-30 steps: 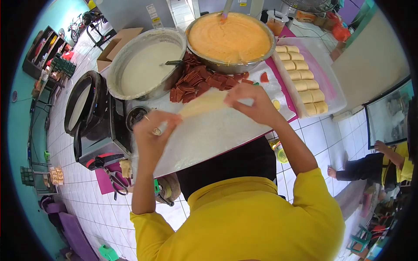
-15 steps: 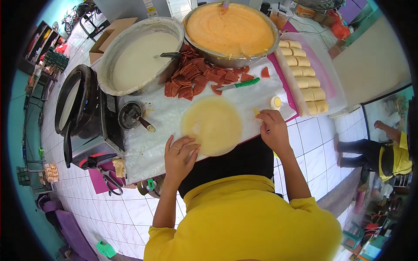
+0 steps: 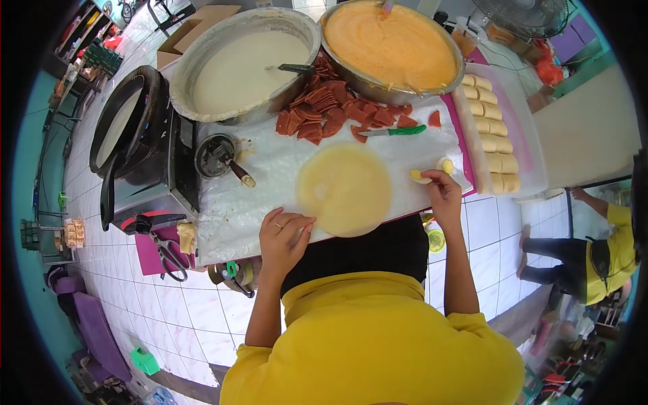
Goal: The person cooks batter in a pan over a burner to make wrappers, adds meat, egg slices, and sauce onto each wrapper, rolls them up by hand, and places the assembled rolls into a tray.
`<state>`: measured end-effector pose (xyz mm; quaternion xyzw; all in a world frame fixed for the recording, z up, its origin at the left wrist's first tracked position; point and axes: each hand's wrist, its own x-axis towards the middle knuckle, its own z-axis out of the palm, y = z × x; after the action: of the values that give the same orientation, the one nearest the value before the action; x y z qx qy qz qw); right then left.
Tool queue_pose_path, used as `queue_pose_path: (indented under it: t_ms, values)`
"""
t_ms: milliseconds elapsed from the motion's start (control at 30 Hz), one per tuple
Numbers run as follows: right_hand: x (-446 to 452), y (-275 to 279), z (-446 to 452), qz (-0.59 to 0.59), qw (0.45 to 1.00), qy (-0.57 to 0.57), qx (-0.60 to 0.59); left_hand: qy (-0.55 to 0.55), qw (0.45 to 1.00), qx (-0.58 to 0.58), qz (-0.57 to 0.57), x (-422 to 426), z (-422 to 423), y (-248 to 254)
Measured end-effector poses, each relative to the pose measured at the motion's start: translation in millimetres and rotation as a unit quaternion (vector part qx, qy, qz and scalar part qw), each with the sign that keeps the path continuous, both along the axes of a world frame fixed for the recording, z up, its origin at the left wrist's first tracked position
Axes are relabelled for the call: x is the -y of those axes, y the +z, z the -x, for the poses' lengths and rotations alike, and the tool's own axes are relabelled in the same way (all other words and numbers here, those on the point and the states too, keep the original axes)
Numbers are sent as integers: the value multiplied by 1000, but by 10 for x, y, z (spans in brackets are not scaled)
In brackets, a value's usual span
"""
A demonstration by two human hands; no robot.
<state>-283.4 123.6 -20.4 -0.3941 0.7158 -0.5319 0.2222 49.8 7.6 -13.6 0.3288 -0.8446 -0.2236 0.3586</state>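
A round, thin, pale-yellow crepe (image 3: pixel 347 192) lies on the white plastic sheet in front of me, its near edge at the table's front. My left hand (image 3: pixel 283 237), a ring on one finger, has its thumb and fingertips closed at the crepe's lower left edge. To the right of the crepe, my right hand (image 3: pixel 444 194) pinches a piece of boiled egg (image 3: pixel 420 176) just over the sheet. Another boiled egg piece (image 3: pixel 445 165) rests right behind those fingers. A green-handled knife (image 3: pixel 398 131) lies beyond the crepe, beside a heap of reddish meat slices (image 3: pixel 320 110).
At the back stand a pot of white batter (image 3: pixel 181 84) and a bowl of orange mixture (image 3: pixel 442 86). A pan (image 3: pixel 111 169) sits on a stove at left, near a small black dish (image 3: pixel 210 158). A tray of rolls (image 3: pixel 533 155) is right. Another person (image 3: pixel 574 260) stands farther right.
My right hand has lifted the egg piece into clearer view, near the other piece. My left fingers have slid from the crepe's surface to its edge. The whole view has shifted slightly.
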Motion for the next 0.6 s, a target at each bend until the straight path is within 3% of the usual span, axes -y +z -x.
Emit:
queue_pose_path:
  t_ms: [133, 233, 333, 433, 533, 600]
  values:
    - [73, 133, -124, 12, 999, 31, 39, -2, 1000, -15, -4, -20, 61, 107]
    - [217, 259, -444, 33, 992, 109, -57, -22, 998, -49, 13, -21, 149, 109]
    - [333, 335, -731, 1, 978, 207, 31, -48, 997, -51, 20, -44, 294, 141]
    - [368, 285, -842, -35, 963, 268, -1, -74, 995, -8, 60, -26, 389, 127]
    - [389, 201, -858, 30, 954, 243, -172, -27, 999, 25, -14, -68, 494, 175]
    - [390, 261, -790, 63, 964, 177, -188, -30, 998, 59, -12, -65, 531, 188]
